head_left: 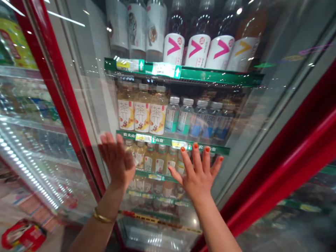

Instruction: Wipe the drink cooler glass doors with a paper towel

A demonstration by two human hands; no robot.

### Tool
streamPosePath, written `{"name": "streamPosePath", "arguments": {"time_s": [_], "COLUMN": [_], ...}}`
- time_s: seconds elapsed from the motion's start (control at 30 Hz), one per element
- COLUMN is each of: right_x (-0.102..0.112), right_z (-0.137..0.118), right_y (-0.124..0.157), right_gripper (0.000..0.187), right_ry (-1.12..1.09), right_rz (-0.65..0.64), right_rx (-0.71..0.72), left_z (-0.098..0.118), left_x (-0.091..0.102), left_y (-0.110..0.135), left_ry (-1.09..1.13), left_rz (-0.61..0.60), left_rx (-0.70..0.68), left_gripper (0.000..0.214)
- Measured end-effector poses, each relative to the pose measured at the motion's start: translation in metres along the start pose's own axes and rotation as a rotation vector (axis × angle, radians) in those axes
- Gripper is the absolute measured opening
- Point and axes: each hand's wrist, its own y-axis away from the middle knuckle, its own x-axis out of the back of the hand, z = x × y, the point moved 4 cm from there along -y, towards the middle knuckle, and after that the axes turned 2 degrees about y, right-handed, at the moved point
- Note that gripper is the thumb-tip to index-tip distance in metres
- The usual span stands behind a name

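Note:
Both of my hands are raised flat against the glass door [89, 105] of a red-framed drinks fridge. My left hand [117, 160] is open, fingers together and stretched upward, a gold bangle on the wrist. My right hand [197, 172] is open with fingers spread and orange-painted nails. Neither holds anything. Behind the glass, level with my fingertips, runs a green shelf edge [168, 141] with price tags. Above it stand three tea bottles [141, 111] with yellow labels and several clear water bottles [183, 116].
The top shelf carries dark bottles with white labels and pink arrows [199, 49]. Lower shelves hold more yellow tea bottles [157, 159]. Red door frames [288, 157] flank the fridge. Another lit cooler [28, 147] stands to the left; a red packet [22, 235] lies at the bottom left.

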Motion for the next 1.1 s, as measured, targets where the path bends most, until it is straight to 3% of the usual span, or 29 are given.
{"name": "streamPosePath", "arguments": {"time_s": [0.07,0.13,0.2,0.27,0.33,0.4,0.43,0.5,0.57,0.63,0.67,0.73,0.77,0.83,0.9,1.0,1.03,1.1], "right_x": [-0.001,-0.002,0.002,0.011,0.021,0.028,0.03,0.03,0.026,0.021,0.02,0.02,0.02,0.021,0.021,0.02,0.019,0.018], "right_z": [-0.001,0.0,0.003,0.007,0.015,0.025,0.031,0.042,0.05,0.055,0.056,0.057,0.058,0.058,0.058,0.056,0.056,0.057], "right_y": [-0.001,-0.001,0.001,0.005,0.011,0.017,0.021,0.029,0.036,0.042,0.044,0.047,0.047,0.048,0.048,0.052,0.054,0.059], "right_gripper": [0.078,0.082,0.088,0.091,0.089,0.086,0.085,0.082,0.078,0.073,0.071,0.069,0.069,0.068,0.068,0.068,0.068,0.07], "right_ry": [0.001,-0.019,-0.086,-0.192,-0.274,-0.268,-0.234,-0.156,-0.122,-0.139,-0.158,-0.197,-0.212,-0.226,-0.228,-0.244,-0.251,-0.266], "right_rz": [-0.002,-0.001,0.048,0.108,0.107,0.056,0.037,0.015,0.011,0.043,0.077,0.147,0.166,0.158,0.128,0.143,0.166,0.217], "right_rx": [0.004,0.004,0.011,0.052,0.082,0.062,0.035,-0.024,-0.074,-0.089,-0.082,-0.065,-0.062,-0.067,-0.076,-0.094,-0.103,-0.124], "left_z": [0.013,0.052,0.093,0.116,0.111,0.087,0.075,0.062,0.077,0.118,0.143,0.181,0.19,0.183,0.153,0.116,0.115,0.135], "left_x": [0.0,-0.008,-0.017,-0.022,-0.021,-0.015,-0.013,-0.009,-0.01,-0.018,-0.025,-0.038,-0.041,-0.04,-0.031,-0.017,-0.015,-0.018], "left_y": [-0.045,-0.072,-0.066,-0.031,0.007,0.024,0.02,-0.012,-0.055,-0.083,-0.085,-0.061,-0.04,0.001,0.02,-0.01,-0.03,-0.066], "left_ry": [0.017,0.042,0.079,0.105,0.097,0.069,0.054,0.03,0.028,0.057,0.076,0.107,0.117,0.115,0.095,0.04,0.018,-0.019], "left_rz": [0.033,-0.021,-0.097,-0.135,-0.127,-0.109,-0.097,-0.07,-0.052,-0.102,-0.165,-0.277,-0.307,-0.299,-0.248,-0.177,-0.163,-0.142], "left_rx": [0.082,-0.009,-0.19,-0.335,-0.389,-0.346,-0.291,-0.152,-0.072,-0.185,-0.304,-0.582,-0.708,-0.849,-0.819,-0.658,-0.593,-0.466], "left_gripper": [0.076,0.078,0.082,0.084,0.083,0.084,0.086,0.088,0.086,0.087,0.086,0.078,0.071,0.059,0.052,0.071,0.08,0.088]}}
